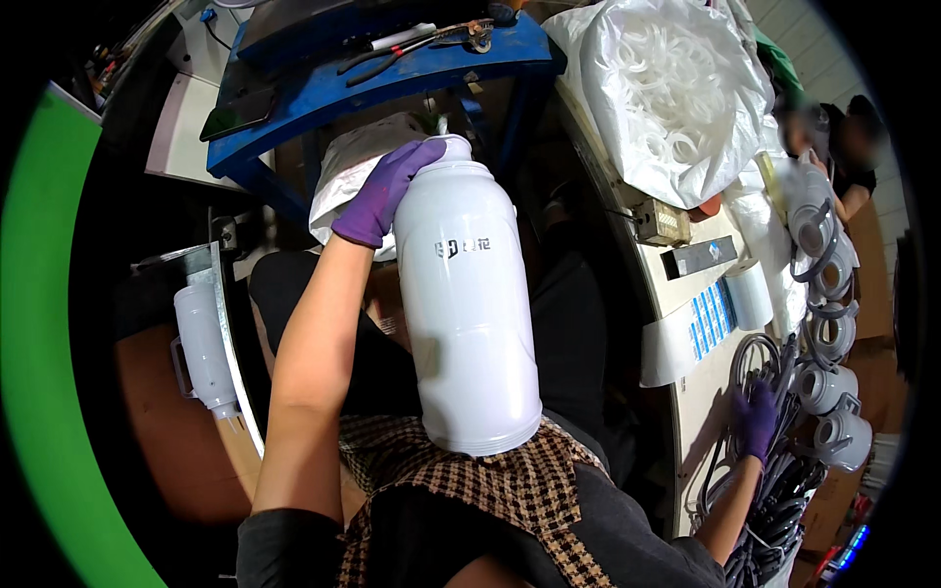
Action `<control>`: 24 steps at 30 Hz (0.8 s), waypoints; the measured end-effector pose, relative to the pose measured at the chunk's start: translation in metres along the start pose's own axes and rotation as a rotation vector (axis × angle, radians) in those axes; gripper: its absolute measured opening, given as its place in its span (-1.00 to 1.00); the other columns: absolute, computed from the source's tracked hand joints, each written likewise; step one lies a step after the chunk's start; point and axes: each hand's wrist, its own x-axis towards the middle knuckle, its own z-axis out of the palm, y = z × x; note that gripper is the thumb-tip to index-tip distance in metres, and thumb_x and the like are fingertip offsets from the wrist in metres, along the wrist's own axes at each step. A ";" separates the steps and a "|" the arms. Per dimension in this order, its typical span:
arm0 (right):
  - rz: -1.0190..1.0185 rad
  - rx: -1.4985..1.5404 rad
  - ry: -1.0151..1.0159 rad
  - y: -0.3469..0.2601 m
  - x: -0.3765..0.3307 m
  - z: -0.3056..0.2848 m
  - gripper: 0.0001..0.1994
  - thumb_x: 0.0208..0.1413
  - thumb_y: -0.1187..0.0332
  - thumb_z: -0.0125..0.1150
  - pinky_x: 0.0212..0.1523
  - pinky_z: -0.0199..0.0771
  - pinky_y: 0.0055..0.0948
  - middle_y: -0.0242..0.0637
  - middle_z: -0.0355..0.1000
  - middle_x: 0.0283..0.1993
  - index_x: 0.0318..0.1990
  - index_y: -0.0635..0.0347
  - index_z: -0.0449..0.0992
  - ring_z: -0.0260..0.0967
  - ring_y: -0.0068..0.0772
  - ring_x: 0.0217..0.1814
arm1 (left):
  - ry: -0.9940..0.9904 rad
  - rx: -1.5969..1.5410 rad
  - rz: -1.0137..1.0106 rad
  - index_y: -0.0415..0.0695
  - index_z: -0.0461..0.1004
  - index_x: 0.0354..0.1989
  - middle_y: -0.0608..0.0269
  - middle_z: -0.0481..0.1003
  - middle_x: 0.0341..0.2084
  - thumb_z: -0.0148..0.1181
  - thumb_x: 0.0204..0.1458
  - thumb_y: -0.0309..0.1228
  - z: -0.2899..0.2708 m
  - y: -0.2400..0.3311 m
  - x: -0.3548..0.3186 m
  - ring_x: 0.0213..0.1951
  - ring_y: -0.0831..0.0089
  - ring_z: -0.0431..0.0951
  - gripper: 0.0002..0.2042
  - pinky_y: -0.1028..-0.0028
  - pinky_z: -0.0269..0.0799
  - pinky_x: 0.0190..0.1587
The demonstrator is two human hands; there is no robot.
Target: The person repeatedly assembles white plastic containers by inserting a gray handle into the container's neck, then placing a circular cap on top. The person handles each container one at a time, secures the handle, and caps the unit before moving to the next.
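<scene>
A large white thermos flask body (470, 304) stands tilted in my lap, its wide base against my checked apron and its narrow neck pointing away. In a purple glove, my left hand (392, 191) is closed round the shoulder and neck of the flask. Over on the right-hand table my right hand (756, 419), also in a purple glove, reaches into a pile of long grey plastic straps (774, 500). Its fingers curl in among the strap loops, and part of them is hidden there.
Clear rings fill a white sack (676, 98) on the right table, near a label roll (750, 294) and grey handled collars (833, 333). Pliers (392, 59) lie on the blue bench (392, 93). Another flask (204, 343) is at the left. A person (853, 147) is at far right.
</scene>
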 end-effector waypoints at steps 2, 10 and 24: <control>0.056 -0.098 -0.062 -0.029 -0.008 0.022 -0.59 0.11 0.15 0.39 0.00 0.52 -0.06 0.00 0.55 -0.05 0.03 0.17 0.53 0.51 0.16 0.02 | -0.008 -0.125 -0.094 -0.20 0.52 0.20 0.10 0.59 0.01 0.10 0.28 -0.05 0.004 0.002 0.000 0.00 0.37 0.59 -0.50 0.41 0.43 0.15; 0.232 0.515 0.157 0.015 0.019 0.036 -0.75 0.27 0.47 0.26 -0.04 0.50 -0.36 -0.18 0.58 -0.13 0.04 0.38 0.50 0.53 -0.31 -0.08 | 0.023 -0.016 -0.026 -0.25 0.55 0.05 0.13 0.57 -0.09 0.09 0.29 -0.04 -0.002 -0.011 0.000 -0.06 0.34 0.55 -0.53 0.40 0.42 0.08; 0.185 1.358 1.017 -0.037 0.120 -0.103 -0.70 0.46 0.33 -0.09 0.10 0.35 -0.34 -0.28 0.24 0.17 0.13 0.18 0.55 0.22 -0.38 0.12 | -0.078 -0.121 0.151 -0.17 0.38 0.28 0.18 0.51 0.09 -0.16 0.44 -0.01 0.013 0.013 -0.021 0.07 0.45 0.49 -0.49 0.39 0.40 0.19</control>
